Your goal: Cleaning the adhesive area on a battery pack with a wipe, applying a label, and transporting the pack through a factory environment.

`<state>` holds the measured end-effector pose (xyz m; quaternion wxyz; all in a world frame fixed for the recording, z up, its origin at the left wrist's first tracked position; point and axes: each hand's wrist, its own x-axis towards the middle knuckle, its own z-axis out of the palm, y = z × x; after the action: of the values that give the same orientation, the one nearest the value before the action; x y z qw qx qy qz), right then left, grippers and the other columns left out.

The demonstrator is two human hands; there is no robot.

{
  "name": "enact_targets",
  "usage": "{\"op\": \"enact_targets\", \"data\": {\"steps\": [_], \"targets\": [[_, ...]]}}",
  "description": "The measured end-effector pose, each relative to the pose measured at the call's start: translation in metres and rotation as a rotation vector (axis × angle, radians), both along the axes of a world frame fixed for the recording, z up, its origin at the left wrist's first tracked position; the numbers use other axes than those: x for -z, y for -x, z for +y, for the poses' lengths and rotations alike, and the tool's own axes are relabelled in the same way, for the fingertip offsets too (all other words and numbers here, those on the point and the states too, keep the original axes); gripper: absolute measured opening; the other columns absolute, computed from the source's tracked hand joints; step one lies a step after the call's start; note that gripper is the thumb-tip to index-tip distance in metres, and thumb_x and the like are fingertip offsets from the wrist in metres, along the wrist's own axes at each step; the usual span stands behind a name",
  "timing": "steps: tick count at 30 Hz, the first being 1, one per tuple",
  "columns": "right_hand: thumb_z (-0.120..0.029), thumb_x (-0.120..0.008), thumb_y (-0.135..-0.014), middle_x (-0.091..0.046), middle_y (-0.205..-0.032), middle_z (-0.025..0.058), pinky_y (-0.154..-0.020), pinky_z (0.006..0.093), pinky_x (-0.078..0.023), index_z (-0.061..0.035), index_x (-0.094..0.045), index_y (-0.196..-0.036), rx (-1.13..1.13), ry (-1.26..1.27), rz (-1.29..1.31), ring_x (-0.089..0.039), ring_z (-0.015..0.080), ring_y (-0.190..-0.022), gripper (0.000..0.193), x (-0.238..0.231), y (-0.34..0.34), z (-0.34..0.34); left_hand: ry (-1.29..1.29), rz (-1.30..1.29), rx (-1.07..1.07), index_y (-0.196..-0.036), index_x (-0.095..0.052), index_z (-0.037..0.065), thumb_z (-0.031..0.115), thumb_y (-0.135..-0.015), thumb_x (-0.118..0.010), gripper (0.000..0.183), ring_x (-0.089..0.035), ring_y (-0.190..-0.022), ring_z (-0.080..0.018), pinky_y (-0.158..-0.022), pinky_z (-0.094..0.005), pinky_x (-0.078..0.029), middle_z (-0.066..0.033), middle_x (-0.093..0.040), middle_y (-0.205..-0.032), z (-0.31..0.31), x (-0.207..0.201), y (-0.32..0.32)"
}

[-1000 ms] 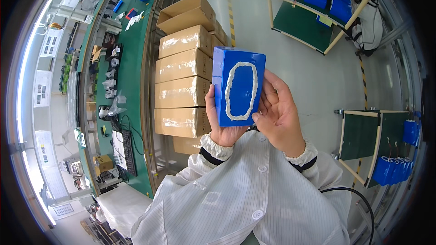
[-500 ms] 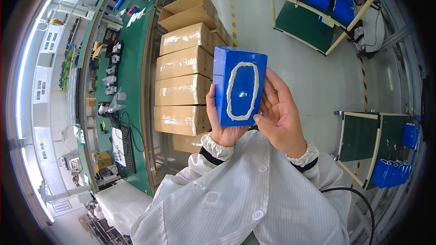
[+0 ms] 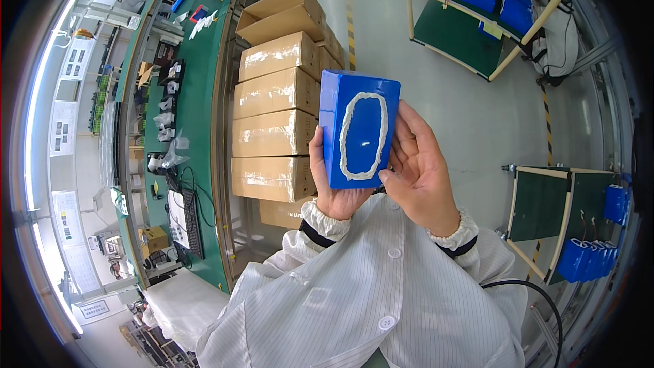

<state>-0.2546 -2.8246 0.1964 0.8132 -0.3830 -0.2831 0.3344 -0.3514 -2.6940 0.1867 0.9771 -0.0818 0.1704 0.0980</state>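
A blue, shrink-wrapped battery pack [image 3: 361, 133] is held up in front of my chest. Its face toward me carries an oval bead of white paste [image 3: 346, 129], closed into a ring. My left hand [image 3: 335, 187] is wrapped round the pack's left side and lower end, its palm partly hidden behind the block. Against the right side rests my right hand [image 3: 422, 174], its thumb at the lower right corner and its fingers along the edge, partly behind it. Both wrists wear white elastic cuffs with dark bands.
Stacked cardboard boxes [image 3: 272, 133] stand left of my hands, the top one open. Beyond them runs a long green workbench [image 3: 204, 95] with a keyboard [image 3: 193, 221] and more blue packs. On the right are a shelf rack [image 3: 458, 39] and a cart [image 3: 539, 204] with blue packs.
Almost nothing differs. The pack and both hands keep the same hold, and the view has shifted very slightly.
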Motion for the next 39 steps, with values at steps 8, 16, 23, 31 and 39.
{"op": "enact_targets", "data": {"steps": [8, 16, 23, 31, 39], "targets": [[0.015, -0.055, -0.086, -0.021, -0.165, 0.0237, -0.124, 0.0422, -0.027, -0.0004, -0.013, -0.160, 0.007, 0.008, 0.010, -0.026, 0.0305, -0.153, 0.087, 0.002, -0.002, -0.001, -0.090, -0.178, 0.062, -0.150, -0.046, 0.014, 0.056, -0.099, -0.052, 0.066, -0.051, -0.136, -0.0306, -0.114, -0.0500, -0.043, -0.0118, -0.051, -0.150, 0.001, 0.011, 0.001], [0.018, -0.054, -0.084, -0.022, -0.164, 0.0234, -0.124, 0.0426, -0.026, 0.0007, -0.013, -0.159, 0.010, 0.007, 0.040, -0.025, 0.0309, -0.154, 0.087, 0.004, -0.004, -0.003, -0.122, -0.119, 0.057, -0.149, -0.046, 0.014, 0.056, -0.098, -0.054, 0.067, -0.051, -0.135, -0.0299, -0.114, -0.0491, -0.043, -0.0114, -0.051, -0.149, -0.002, 0.010, -0.003], [0.013, -0.057, -0.092, -0.047, -0.151, 0.0232, -0.118, 0.0400, -0.040, 0.0063, -0.041, -0.147, 0.099, 0.072, 0.077, -0.048, 0.0295, -0.140, 0.057, 0.014, -0.014, -0.007, -0.062, -0.038, 0.047, -0.144, -0.050, 0.013, 0.059, -0.095, -0.056, 0.067, -0.055, -0.129, -0.0313, -0.110, -0.0499, -0.045, -0.0118, -0.056, -0.142, -0.004, 0.014, 0.000], [0.010, -0.062, -0.093, -0.050, -0.147, 0.0299, -0.109, 0.0354, -0.050, 0.0076, -0.064, -0.110, 0.108, 0.076, 0.216, -0.059, 0.0267, -0.129, 0.017, 0.019, -0.015, -0.009, -0.157, 0.195, 0.013, -0.144, -0.046, 0.006, 0.069, -0.094, -0.049, 0.080, -0.064, -0.112, -0.0354, -0.091, -0.0494, -0.057, -0.0192, -0.059, -0.132, -0.008, 0.006, -0.008], [0.006, -0.065, -0.092, -0.058, -0.140, 0.0273, -0.095, 0.0295, -0.053, 0.0028, -0.066, -0.098, 0.146, 0.114, 0.220, -0.067, 0.0154, -0.109, 0.006, 0.016, -0.012, -0.006, -0.120, 0.055, 0.004, -0.147, -0.046, 0.011, 0.059, -0.096, -0.052, 0.070, -0.054, -0.131, -0.0376, -0.113, -0.0555, -0.042, -0.0167, -0.055, -0.142, -0.005, 0.013, -0.003]]}}
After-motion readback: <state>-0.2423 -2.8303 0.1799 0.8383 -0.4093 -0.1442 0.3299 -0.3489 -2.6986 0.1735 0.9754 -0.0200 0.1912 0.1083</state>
